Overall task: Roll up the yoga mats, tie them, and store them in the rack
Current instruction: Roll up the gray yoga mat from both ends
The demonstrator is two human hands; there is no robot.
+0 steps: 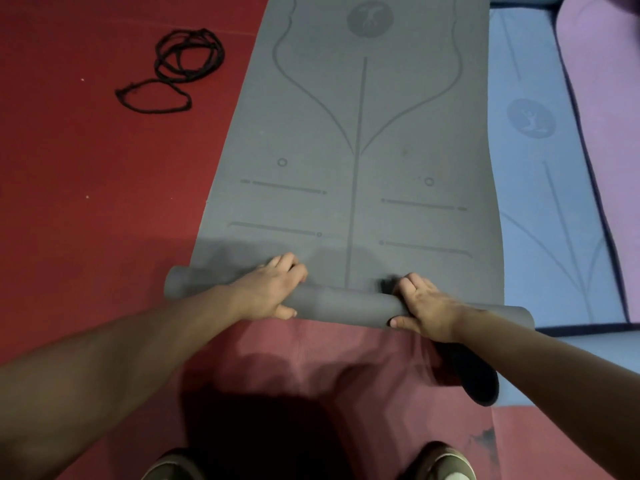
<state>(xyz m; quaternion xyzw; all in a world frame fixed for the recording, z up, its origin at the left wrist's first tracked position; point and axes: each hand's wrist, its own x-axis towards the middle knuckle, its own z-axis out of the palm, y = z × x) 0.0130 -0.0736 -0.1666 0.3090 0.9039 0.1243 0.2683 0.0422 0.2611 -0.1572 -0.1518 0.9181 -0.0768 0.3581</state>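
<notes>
Rolling was at an early stage: left hand (273, 289) and right hand (422, 306) each apparently curled round the thin roll (346, 303) at the near end of the grey mat (353, 150), which lay on the floor (104, 185), and the next move would call for an even push forward.

I log red floor (86, 202) on the left, pale specks (82, 79) scattered on it. Two olive shoes at bottom edge: left shoe (173, 465), right shoe (445, 460). Dark rounded object (476, 379) above right shoe; I cannot identify it
</notes>
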